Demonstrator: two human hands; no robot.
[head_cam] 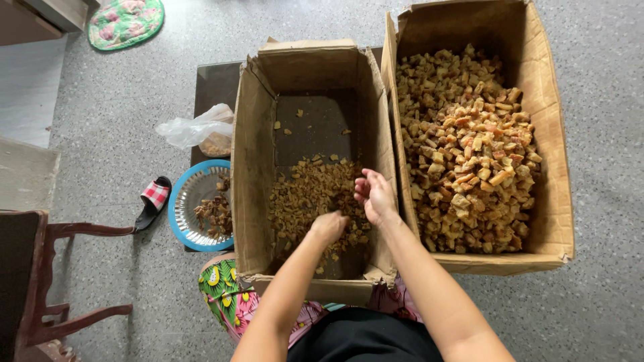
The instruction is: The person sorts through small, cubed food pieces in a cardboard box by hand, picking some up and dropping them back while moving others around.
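Both hands in the middle box [255, 167]; left hand [329, 226] fisted in the small brown bits [305, 198], right hand [376, 196] loosely cupped, contents unclear; right box [553, 167] of chunks [469, 147] looks full, so I'd guess plenty left.

Tall cardboard walls [251, 147] hem in the middle box; its far floor [315, 127] lies mostly bare, open from above.
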